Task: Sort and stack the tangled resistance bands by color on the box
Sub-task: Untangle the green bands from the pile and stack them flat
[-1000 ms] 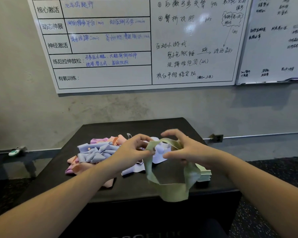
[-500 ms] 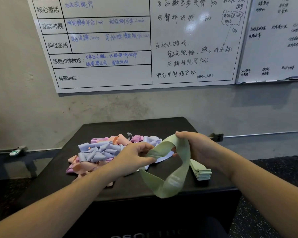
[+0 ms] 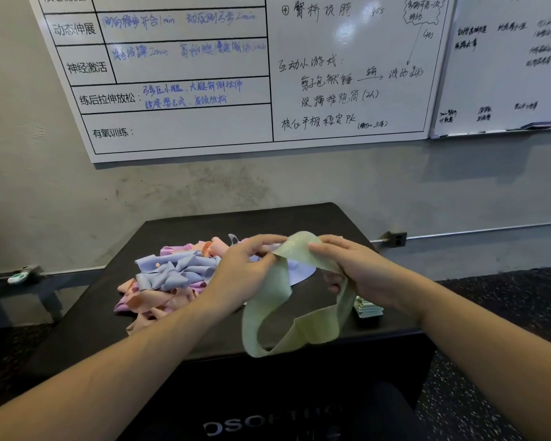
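We hold the green band (image 3: 295, 300) up over the black box (image 3: 306, 218), both forearms reaching in. Our left hand (image 3: 247, 265) pinches its top edge; our right hand (image 3: 352, 268) curls its fingers (image 3: 323, 248) round it, loop hanging. The tangled pile (image 3: 169, 275) lies left; the green stack (image 3: 368, 308) right.

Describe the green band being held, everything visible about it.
The green band is a flat, pale green closed loop, matte and stretchy-looking, twisted along its length. The left hand and right hand pinch its top; the rest hangs over the black box near its front edge.
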A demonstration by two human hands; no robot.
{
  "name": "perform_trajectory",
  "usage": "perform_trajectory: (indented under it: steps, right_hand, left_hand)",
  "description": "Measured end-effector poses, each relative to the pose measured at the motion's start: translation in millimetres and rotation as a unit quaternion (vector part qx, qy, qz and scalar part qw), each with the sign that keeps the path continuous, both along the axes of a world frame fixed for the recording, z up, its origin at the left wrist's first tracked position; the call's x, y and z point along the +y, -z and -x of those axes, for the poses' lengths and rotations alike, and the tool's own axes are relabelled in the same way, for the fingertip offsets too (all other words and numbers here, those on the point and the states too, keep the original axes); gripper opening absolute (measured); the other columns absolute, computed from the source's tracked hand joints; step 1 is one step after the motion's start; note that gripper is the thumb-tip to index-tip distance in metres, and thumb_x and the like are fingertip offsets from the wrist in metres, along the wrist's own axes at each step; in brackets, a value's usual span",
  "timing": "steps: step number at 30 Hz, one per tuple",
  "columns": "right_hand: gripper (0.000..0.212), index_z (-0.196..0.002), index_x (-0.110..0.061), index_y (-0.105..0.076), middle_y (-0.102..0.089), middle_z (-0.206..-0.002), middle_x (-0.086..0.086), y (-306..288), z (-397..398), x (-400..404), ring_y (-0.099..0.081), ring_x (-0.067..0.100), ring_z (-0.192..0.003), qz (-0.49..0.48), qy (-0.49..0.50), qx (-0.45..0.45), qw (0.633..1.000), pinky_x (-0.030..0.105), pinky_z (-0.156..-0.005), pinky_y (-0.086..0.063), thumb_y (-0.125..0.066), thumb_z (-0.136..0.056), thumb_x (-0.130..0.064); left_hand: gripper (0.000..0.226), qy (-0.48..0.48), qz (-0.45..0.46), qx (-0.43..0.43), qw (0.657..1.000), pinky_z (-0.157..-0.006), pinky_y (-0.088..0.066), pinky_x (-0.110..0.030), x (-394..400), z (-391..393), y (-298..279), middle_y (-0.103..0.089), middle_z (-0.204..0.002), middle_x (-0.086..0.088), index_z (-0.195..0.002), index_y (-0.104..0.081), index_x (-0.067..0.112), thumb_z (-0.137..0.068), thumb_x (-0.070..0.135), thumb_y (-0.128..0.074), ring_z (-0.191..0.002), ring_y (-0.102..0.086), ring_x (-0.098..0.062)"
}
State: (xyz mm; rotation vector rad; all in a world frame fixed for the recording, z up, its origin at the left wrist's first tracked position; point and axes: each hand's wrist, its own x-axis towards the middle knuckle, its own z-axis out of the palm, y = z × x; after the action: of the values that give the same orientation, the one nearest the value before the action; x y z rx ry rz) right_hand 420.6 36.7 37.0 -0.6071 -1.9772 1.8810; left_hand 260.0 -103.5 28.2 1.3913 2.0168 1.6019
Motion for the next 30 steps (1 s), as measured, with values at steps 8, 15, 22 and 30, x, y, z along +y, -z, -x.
perform_trajectory:
  steps: [8,15,22,30]
  right_hand:
    - [0.014,-0.097,-0.015,-0.071,-0.066,-0.091,0.004,-2,-4,2,-0.059,0.019,-0.087,-0.096,0.041,0.043,0.994,0.038,-0.078,-0.042,-0.071,-0.091,-0.029]
    - [0.023,-0.098,-0.004,-0.069,-0.071,-0.082,-0.004,6,7,-14,-0.063,0.001,-0.073,-0.122,0.052,0.048,0.99,0.015,-0.067,-0.051,-0.072,-0.093,-0.026]
    - [0.01,-0.101,-0.015,-0.073,-0.074,-0.101,0.016,9,12,-22,-0.069,0.013,-0.081,-0.039,0.045,0.092,0.994,0.026,-0.066,-0.053,-0.071,-0.094,-0.023]
    - [0.014,-0.102,-0.012,-0.076,-0.076,-0.094,0.008,1,15,-21,-0.07,0.018,-0.082,-0.023,0.06,0.134,0.989,0.038,-0.074,-0.052,-0.074,-0.091,-0.019]
  left_hand:
    - [0.043,0.056,-0.058,-0.092,0.993,-0.065,-0.063,-0.047,10,-13,-11,-0.075,-0.099,0.002,-0.101,-0.076,0.031,-0.095,-0.006,-0.055,-0.076,-0.068,-0.025]
    - [0.044,0.002,-0.086,-0.019,0.996,-0.06,-0.051,-0.026,13,-8,-1,-0.068,-0.094,0.001,-0.104,-0.067,0.037,-0.086,-0.004,-0.066,-0.068,-0.061,-0.013]
    - [0.025,0.008,-0.063,-0.072,0.995,-0.084,-0.056,-0.032,6,1,-4,-0.076,-0.096,0.009,-0.097,-0.076,0.029,-0.09,0.006,-0.071,-0.093,-0.071,-0.013]
    - [0.021,0.108,-0.007,-0.34,0.934,-0.082,-0.055,-0.029,10,-8,2,-0.075,-0.105,-0.009,-0.107,-0.069,0.01,-0.104,0.021,-0.053,-0.096,-0.069,-0.019]
